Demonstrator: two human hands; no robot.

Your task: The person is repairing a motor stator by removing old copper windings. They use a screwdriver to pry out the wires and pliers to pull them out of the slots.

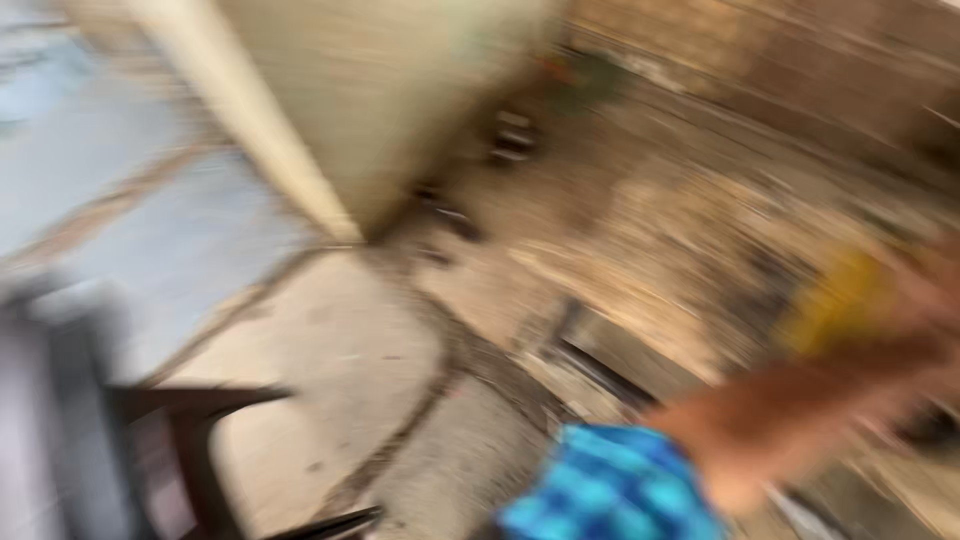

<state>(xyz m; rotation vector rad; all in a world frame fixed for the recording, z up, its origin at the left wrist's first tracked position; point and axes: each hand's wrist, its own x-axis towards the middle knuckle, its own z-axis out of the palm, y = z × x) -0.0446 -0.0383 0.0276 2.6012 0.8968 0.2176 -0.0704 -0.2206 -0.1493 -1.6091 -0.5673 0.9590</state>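
Everything's smeared by motion blur. A bare forearm in a blue checked sleeve [610,490] is stretched toward the right edge, where the right hand [935,290] is seen against a blurry yellow object [835,300] — whether it's pinched or just touched can't be told. A dark wooden chair [180,450] is seen bottom left, on the concrete floor [340,350].
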